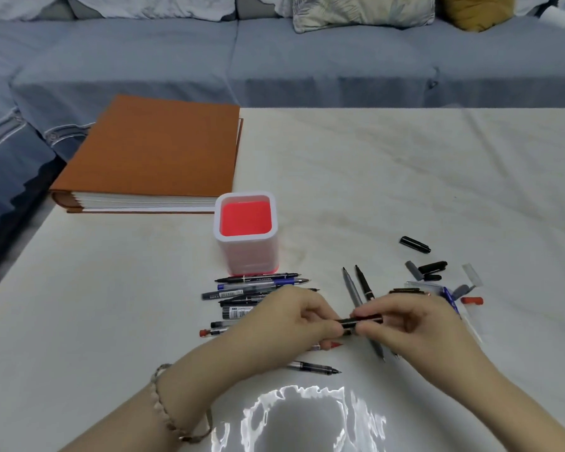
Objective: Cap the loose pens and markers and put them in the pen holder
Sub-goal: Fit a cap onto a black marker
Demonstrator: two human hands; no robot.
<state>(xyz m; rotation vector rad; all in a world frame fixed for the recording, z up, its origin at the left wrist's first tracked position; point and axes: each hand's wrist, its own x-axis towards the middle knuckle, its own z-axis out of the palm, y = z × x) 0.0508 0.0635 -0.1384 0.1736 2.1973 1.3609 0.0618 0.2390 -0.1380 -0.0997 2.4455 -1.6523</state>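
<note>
A black pen point(362, 321) is held level between both hands, just above the table. My left hand point(291, 324) grips its left end and my right hand point(408, 324) pinches its right part, where a cap seems to sit. Behind them stands the white pen holder point(246, 252) with a red inside. Several uncapped pens point(252, 288) lie in a row in front of the holder, partly hidden by my left hand. Two more pens point(356, 288) lie upright-angled beside my right hand. Loose caps point(431, 267) in black, grey and red are scattered at the right.
A thick orange-brown album point(154, 151) lies at the table's far left corner. A blue-covered sofa point(307, 60) with cushions runs behind the white table point(372, 174). One pen point(317, 367) lies near the front edge, by a bright glare patch.
</note>
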